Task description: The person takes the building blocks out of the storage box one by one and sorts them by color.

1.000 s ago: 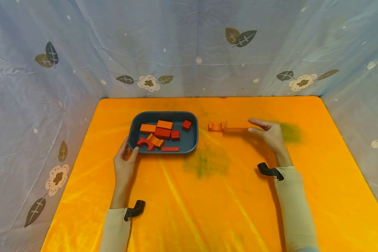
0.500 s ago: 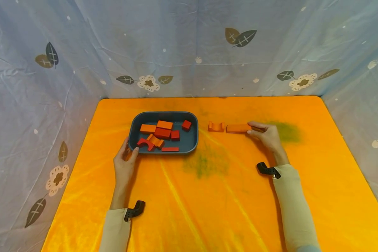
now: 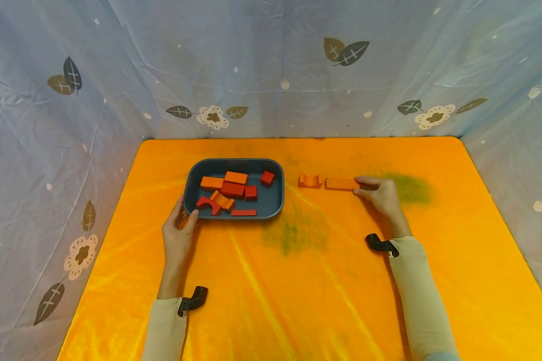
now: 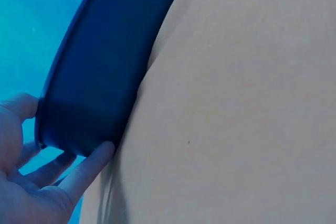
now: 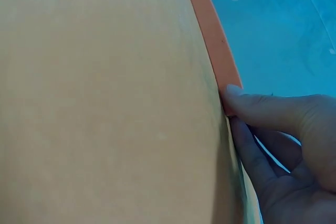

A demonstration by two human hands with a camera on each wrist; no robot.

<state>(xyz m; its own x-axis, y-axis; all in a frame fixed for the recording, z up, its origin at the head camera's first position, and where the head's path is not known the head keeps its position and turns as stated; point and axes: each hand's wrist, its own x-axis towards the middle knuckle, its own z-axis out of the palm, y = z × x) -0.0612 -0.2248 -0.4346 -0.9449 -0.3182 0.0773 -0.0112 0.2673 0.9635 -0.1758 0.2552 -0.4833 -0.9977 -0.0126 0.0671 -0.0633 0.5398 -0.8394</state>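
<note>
two hands each hold something. the right hand (image 3: 385, 197) pinches the three o'clock end of an orange plank (image 3: 340, 185), at one o'clock on the yellow desk (image 3: 293, 306). an orange block with a dip (image 3: 310, 184) sits just beside the plank, at nine o'clock. the left hand (image 3: 176, 234) holds the blue tray (image 3: 268, 203) by its eight o'clock corner. red and orange blocks (image 3: 233, 190) lie inside, with a red arch (image 3: 215, 207) at eight o'clock.

Tray (image 3: 268, 203) left on the counter (image 3: 262, 296), blocks (image 3: 233, 189) inside; right of it, arch block (image 3: 310, 184), then plank (image 3: 340, 184) just beside; curtain (image 3: 271, 65) behind everything!
</note>
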